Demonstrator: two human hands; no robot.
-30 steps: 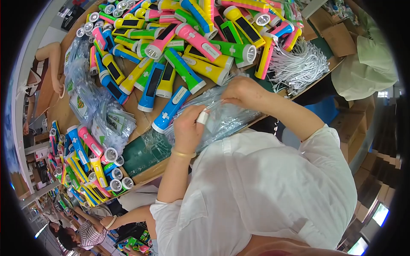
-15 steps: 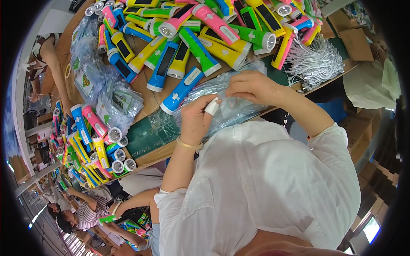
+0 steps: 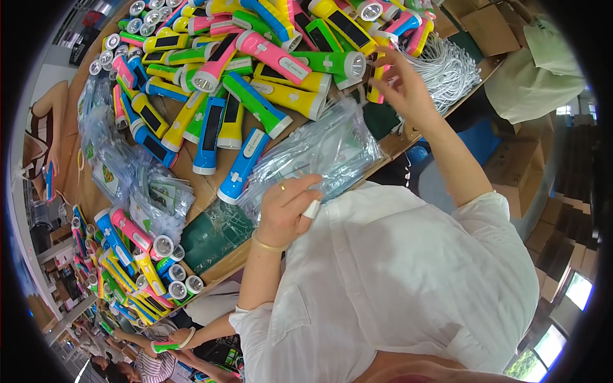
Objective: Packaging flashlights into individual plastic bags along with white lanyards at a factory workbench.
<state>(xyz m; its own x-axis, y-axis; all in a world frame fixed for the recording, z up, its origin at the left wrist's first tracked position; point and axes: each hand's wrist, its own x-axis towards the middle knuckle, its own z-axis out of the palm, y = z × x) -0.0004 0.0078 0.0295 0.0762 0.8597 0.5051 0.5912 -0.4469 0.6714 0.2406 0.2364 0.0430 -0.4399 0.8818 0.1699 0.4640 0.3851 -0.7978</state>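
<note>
My left hand [image 3: 288, 209], with white wrap on one finger and a band at the wrist, is closed at the near edge of a pile of clear plastic bags [image 3: 345, 143]. Its fingers appear to pinch a bag, though the fingertips are partly hidden. Farther right, my right hand [image 3: 403, 86] is raised with fingers apart and nothing in them. It is beside a bundle of white cables [image 3: 447, 71] and a pink and yellow flashlight [image 3: 375, 92]. A blue flashlight [image 3: 244, 167] lies against the bags' left side.
A heap of colourful flashlights [image 3: 255, 57] covers the far table. More filled bags [image 3: 137, 182] and flashlights [image 3: 137, 255] lie left. Cardboard boxes [image 3: 520, 169] stand right, by a pale green cloth [image 3: 543, 70]. Co-workers sit lower left; one hand holds a green flashlight [image 3: 165, 346].
My right hand has left the bags and moved right and away to the cables, its fingers now spread. The left hand stays at the bags, slightly nearer me. The whole view has shifted.
</note>
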